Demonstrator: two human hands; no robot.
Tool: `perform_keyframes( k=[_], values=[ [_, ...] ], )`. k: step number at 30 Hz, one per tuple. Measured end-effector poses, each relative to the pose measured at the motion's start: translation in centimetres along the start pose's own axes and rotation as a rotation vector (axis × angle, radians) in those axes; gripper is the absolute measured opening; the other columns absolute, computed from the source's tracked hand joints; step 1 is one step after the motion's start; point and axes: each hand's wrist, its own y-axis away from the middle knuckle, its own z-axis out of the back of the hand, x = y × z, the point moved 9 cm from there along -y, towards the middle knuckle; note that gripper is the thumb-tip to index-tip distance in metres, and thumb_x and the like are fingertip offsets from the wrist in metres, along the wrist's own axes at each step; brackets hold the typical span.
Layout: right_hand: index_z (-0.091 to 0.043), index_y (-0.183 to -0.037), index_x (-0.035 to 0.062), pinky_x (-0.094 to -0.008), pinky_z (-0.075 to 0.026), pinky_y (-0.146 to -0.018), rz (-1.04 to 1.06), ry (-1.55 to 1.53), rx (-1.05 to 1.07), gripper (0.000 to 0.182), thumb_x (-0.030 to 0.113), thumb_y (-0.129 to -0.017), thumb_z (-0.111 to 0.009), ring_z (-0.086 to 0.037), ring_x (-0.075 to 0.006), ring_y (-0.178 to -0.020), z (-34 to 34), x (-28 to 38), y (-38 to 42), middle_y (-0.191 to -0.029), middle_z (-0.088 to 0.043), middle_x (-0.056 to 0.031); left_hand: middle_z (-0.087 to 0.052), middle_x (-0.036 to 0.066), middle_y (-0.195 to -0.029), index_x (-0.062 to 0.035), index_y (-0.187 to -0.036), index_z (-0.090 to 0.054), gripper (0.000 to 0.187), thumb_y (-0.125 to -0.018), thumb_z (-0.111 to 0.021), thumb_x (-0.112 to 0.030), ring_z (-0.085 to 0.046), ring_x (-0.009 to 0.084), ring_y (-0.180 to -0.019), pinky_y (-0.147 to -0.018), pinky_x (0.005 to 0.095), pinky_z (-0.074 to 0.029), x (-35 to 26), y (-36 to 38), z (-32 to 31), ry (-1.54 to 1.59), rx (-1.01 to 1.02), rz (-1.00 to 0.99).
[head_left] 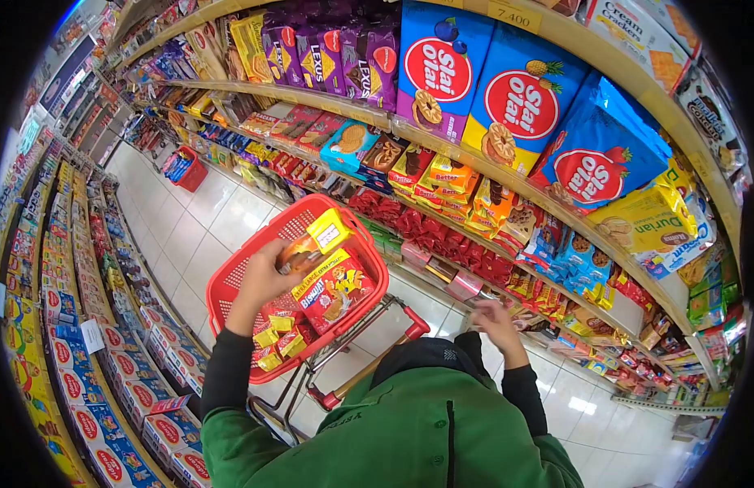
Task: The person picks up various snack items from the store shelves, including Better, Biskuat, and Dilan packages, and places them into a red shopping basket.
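My left hand [265, 277] is closed on a yellow and brown snack pack [318, 241], held over the red basket [222, 302]. Inside the basket lie a red and yellow Biskuat pack [334, 291] and several small yellow and red packs [279, 337]. The basket rests on a wheeled cart frame with a red-ended handle [416, 325]. To the right, near the lower shelf, my right hand [495, 323] is raised with its fingers apart and nothing held.
Shelves of biscuits curve along the front and right, with blue Slai O'lai packs [519, 98] and purple Lexus packs [321, 61]. Boxed goods [108, 464] line the left shelf. Another red basket [185, 169] stands farther down the tiled aisle [167, 236].
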Motion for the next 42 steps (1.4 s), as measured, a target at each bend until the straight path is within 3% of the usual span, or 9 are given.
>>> perform_keyframes(
  k=[1,2,7,13,22,31,35,36,42],
  values=[
    [-0.045,-0.103,0.0053,-0.0253,-0.045,-0.06,0.115,0.009,0.117,0.036,0.015,-0.072,-0.061,-0.053,-0.0145,-0.07,-3.1,2.6,-0.5,-0.087,-0.052,-0.0086,-0.052,0.008,-0.07,-0.0026,-0.089,-0.053,0.042,-0.052,-0.067,-0.014,-0.051,0.0152,-0.06,-0.055,0.0252,-0.042,-1.1,1.0,-0.3,0.12,0.025,0.045],
    [-0.043,-0.107,0.0062,-0.0252,-0.045,-0.062,0.234,0.02,0.23,0.04,0.016,-0.073,-0.061,-0.053,-0.0152,-0.07,-6.1,5.3,-0.5,-0.089,-0.052,-0.0093,-0.053,0.007,-0.073,-0.0026,-0.093,-0.053,0.044,-0.052,-0.066,-0.014,-0.05,0.0129,-0.059,-0.054,0.0239,-0.042,-4.8,2.6,-0.4,0.155,0.029,-0.079],
    [-0.024,-0.122,0.0096,-0.0255,-0.047,-0.061,0.052,-0.548,0.443,0.054,0.026,-0.08,-0.054,-0.054,-0.0156,-0.074,-10.6,14.8,2.9,-0.094,-0.052,-0.011,-0.052,0.008,-0.075,-0.0063,-0.092,-0.053,0.046,-0.05,-0.067,-0.014,-0.052,0.0236,-0.068,-0.06,0.0317,-0.043,-11.5,5.8,-2.0,-0.074,0.05,-0.458],
    [-0.035,-0.116,0.0081,-0.0225,-0.046,-0.061,0.117,-0.333,0.505,0.039,0.024,-0.083,-0.05,-0.053,-0.0097,-0.075,-12.4,13.7,3.0,-0.092,-0.053,-0.0065,-0.05,0.005,-0.082,-0.0104,-0.095,-0.052,0.049,-0.049,-0.067,-0.018,-0.05,0.0238,-0.075,-0.069,0.035,-0.04,-13.6,7.2,-3.6,-0.248,0.095,-0.591],
    [-0.046,-0.102,0.0007,-0.0214,-0.042,-0.069,0.228,-0.338,0.295,0.026,0.011,-0.079,-0.052,-0.051,-0.008,-0.079,-9.1,13.6,3.4,-0.09,-0.053,-0.0035,-0.05,0.008,-0.101,-0.0067,-0.104,-0.048,0.062,-0.047,-0.07,-0.01,-0.044,0.0271,-0.098,-0.084,0.0369,-0.036,-13.9,6.3,-2.1,-0.131,-0.001,-0.636],
    [-0.048,-0.102,0.0002,-0.0228,-0.042,-0.071,0.272,-0.439,0.234,0.024,0.01,-0.08,-0.051,-0.051,-0.0089,-0.081,-5.3,11.8,4.2,-0.09,-0.055,-0.0046,-0.05,0.008,-0.107,-0.0071,-0.109,-0.045,0.061,-0.053,-0.069,-0.013,-0.045,0.0234,-0.1,-0.085,0.0363,-0.032,-13.3,6.5,-2.9,-0.107,0.102,-0.624],
    [-0.048,-0.101,-0.0001,-0.0216,-0.043,-0.067,0.254,-0.493,0.176,0.023,0.01,-0.081,-0.051,-0.052,-0.0079,-0.078,-3.5,10.6,4.7,-0.089,-0.055,-0.0042,-0.051,0.012,-0.104,-0.0049,-0.108,-0.046,0.059,-0.055,-0.069,-0.015,-0.047,0.0292,-0.096,-0.083,0.038,-0.034,-13.5,6.4,-3.8,-0.056,0.093,-0.625],
    [-0.048,-0.101,-0.0001,-0.0213,-0.044,-0.066,0.228,-0.526,0.157,0.023,0.01,-0.081,-0.051,-0.053,-0.0079,-0.075,-2.9,10.0,4.8,-0.088,-0.055,-0.0042,-0.051,0.011,-0.104,-0.0049,-0.108,-0.046,0.052,-0.061,-0.066,-0.014,-0.048,0.0262,-0.095,-0.084,0.0366,-0.033,-12.9,6.2,-3.9,-0.1,0.072,-0.595],
    [-0.048,-0.099,0.0004,-0.0229,-0.047,-0.051,0.182,-0.586,-0.068,0.021,0.011,-0.081,-0.049,-0.056,-0.0107,-0.064,3.1,7.4,6.4,-0.082,-0.056,-0.0054,-0.049,0.015,-0.106,-0.0001,-0.107,-0.044,0.047,-0.063,-0.06,-0.003,-0.046,0.0279,-0.098,-0.085,0.035,-0.034,-11.3,4.7,-0.9,-0.067,-0.084,-0.511]
  ],
)
